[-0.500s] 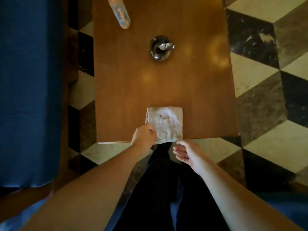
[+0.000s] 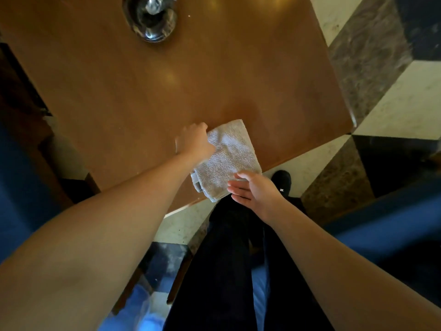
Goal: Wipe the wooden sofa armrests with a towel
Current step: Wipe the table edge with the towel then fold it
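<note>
Towel [image 2: 229,161], folded and grey, lies at the table [image 2: 214,87] edge at frame centre, left hand [image 2: 195,142] clutching its corner, right hand [image 2: 253,189] flat and loose beside it.

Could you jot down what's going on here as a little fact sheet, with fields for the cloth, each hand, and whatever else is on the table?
towel: folded grey towel, lying at the near edge of the table, one corner overhanging
table: brown wooden table
left hand: left hand on the towel's left edge, fingers curled
right hand: right hand open, at the towel's near corner
other item: glass dish at the far end
armrests: not being wiped yet
</note>
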A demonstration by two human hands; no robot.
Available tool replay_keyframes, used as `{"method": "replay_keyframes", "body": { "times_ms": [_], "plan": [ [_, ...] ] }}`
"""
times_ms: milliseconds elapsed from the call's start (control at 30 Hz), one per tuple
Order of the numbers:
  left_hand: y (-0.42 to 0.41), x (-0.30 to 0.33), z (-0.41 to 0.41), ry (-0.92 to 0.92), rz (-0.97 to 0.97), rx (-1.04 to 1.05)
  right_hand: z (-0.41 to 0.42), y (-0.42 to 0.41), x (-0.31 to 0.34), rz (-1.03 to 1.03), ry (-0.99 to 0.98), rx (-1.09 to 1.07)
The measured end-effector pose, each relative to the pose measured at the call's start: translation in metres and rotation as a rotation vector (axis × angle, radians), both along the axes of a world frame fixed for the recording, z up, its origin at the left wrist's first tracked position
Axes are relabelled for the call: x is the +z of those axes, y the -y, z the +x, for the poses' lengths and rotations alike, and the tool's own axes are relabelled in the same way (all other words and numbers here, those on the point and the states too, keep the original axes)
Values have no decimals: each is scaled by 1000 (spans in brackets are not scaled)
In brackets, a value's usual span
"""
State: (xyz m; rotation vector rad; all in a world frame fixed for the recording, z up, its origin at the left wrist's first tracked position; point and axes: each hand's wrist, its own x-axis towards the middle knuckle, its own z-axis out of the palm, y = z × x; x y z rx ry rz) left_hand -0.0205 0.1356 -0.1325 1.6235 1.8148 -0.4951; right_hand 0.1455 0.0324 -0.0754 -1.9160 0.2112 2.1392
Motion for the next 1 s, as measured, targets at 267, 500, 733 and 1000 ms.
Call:
{"method": "replay_keyframes", "body": {
  "times_ms": [267,500,733,1000],
  "plan": [
    [21,48,27,84,-47,-99,28,8,30,-45,143,34],
    [87,136,81,317,142,-95,48,23,96,0,121,-194],
    [109,237,170,577,403,-286,112,39,175,267,-48,-619],
    [102,310,299,830,405,-667,229,56,240,426,23,-1053]
  ]
}}
